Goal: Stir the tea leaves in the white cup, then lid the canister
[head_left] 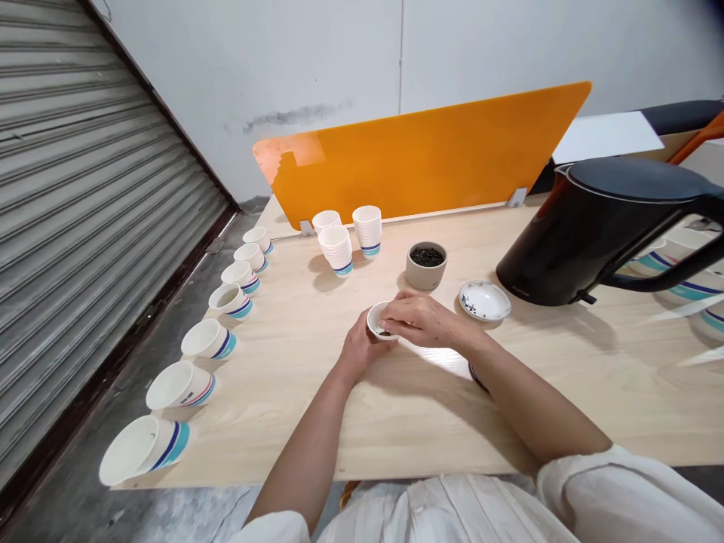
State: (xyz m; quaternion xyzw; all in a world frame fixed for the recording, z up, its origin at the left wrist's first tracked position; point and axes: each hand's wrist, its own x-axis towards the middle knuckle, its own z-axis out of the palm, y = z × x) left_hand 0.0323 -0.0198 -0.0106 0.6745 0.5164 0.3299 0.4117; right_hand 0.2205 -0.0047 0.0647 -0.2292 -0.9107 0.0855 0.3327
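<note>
While left hand [360,348] holds cup [374,320], right hand [423,318] over it

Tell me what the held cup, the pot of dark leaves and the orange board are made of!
Held cup: probably paper, matte white, thin-rimmed, though partly covered. Pot: perhaps ceramic, dull grey-beige, thick-rimmed. Orange board: likely plastic, glossy, showing reflections.

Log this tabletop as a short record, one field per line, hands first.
Left hand: wrapped around a paper cup
Right hand: at that cup's mouth
Beyond hands: bowl of dark leaves
Right of bowl: small white dish, then black kettle
Table, left side: row of seven cups
Back: cup stacks, orange divider
</note>
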